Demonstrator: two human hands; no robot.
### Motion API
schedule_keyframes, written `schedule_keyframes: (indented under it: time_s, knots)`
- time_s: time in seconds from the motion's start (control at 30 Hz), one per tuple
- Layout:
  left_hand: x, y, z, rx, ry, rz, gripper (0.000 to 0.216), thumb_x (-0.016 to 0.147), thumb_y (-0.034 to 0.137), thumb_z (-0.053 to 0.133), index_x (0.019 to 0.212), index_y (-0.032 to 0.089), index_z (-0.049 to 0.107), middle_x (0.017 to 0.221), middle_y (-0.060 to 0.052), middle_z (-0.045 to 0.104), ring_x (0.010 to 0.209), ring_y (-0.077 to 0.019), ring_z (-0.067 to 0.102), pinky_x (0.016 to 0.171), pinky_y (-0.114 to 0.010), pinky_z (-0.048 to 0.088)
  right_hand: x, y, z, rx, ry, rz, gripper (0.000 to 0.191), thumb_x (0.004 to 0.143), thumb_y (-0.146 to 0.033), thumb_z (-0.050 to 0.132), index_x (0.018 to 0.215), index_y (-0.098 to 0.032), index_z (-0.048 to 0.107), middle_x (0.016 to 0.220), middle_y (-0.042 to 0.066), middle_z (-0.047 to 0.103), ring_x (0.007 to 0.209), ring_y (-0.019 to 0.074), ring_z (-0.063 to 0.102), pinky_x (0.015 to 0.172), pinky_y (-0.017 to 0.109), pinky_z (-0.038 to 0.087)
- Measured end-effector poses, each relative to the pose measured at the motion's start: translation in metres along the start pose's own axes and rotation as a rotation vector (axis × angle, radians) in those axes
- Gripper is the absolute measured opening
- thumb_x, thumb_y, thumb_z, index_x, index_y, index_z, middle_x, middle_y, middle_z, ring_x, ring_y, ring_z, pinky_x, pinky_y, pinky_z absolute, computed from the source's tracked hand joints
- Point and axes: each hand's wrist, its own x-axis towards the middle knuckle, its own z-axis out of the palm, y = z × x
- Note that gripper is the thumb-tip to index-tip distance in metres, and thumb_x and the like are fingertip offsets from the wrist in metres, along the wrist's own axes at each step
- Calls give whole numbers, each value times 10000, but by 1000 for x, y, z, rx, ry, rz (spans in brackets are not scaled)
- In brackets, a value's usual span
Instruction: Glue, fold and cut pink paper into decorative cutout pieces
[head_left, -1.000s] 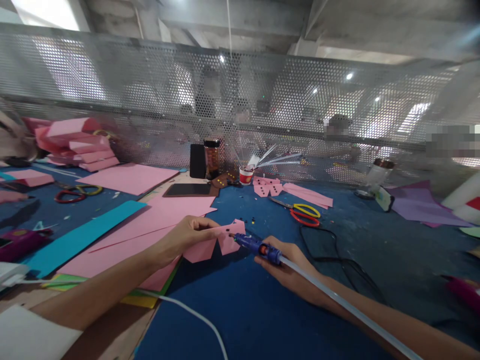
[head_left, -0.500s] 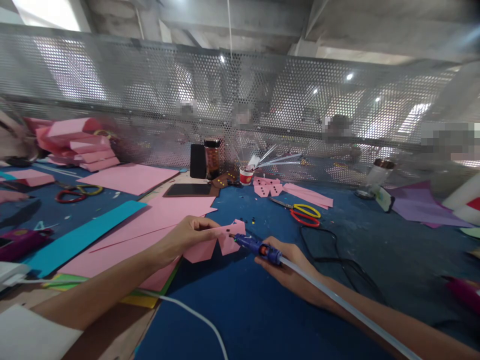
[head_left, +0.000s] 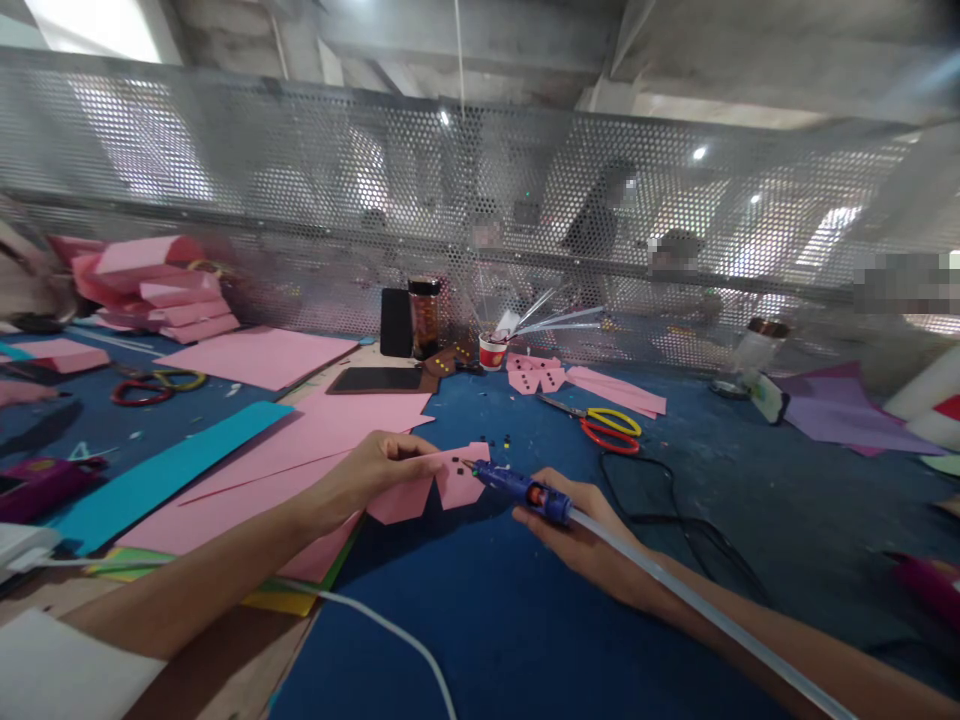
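My left hand point(head_left: 386, 465) pinches a pink paper cutout point(head_left: 459, 490) by its upper left part, holding it above the blue tabletop. Two small black squares point(head_left: 457, 466) show on the cutout's right section. My right hand point(head_left: 574, 525) is closed around a blue hot glue gun point(head_left: 521, 485), with a long clear glue stick point(head_left: 697, 605) sticking out of its back toward me. The gun's nozzle is at the cutout, close to the squares; whether it touches cannot be told. A few loose black bits point(head_left: 486, 441) lie just behind the cutout.
Yellow-and-red-handled scissors point(head_left: 611, 430) lie behind my right hand, near a black cord point(head_left: 660, 520). Pink sheets point(head_left: 292, 470) and a blue strip point(head_left: 180, 475) spread at left. A paper cup point(head_left: 492, 352), a jar point(head_left: 424, 318) and a dotted pink piece point(head_left: 535, 376) stand or lie farther back.
The glue gun's nozzle has shifted slightly right and up across the cutout, uncovering a second black square. The left hand has barely moved. A person has appeared behind the mesh.
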Motion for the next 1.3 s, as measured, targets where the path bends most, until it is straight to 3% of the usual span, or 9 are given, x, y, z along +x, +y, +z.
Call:
schedule_keyframes:
  time_s: [0.33, 0.73, 1.3]
  knots:
    - [3, -4, -2, 10, 26, -6, 323, 823, 484, 698, 832, 171, 777, 949, -73, 771, 988, -274, 668, 911, -335, 485, -1, 2, 1, 37, 8, 34, 200, 922, -396, 605, 938, -216, 521, 686, -51, 464, 579, 104, 391, 507, 224, 325]
    - [5, -14, -5, 23, 64, -10, 330, 800, 490, 711, 848, 171, 775, 899, -67, 770, 888, -253, 683, 845, -328, 496, -1, 0, 1, -107, -20, -63, 170, 920, -359, 600, 974, -202, 565, 725, -42, 551, 607, 97, 475, 563, 202, 362]
    - [3, -9, -3, 5, 71, -26, 322, 789, 480, 721, 857, 171, 780, 899, -62, 776, 868, -232, 679, 797, -288, 493, 0, -3, 0, -138, -8, -54, 164, 905, -348, 605, 960, -196, 575, 708, -39, 575, 601, 104, 504, 580, 204, 379]
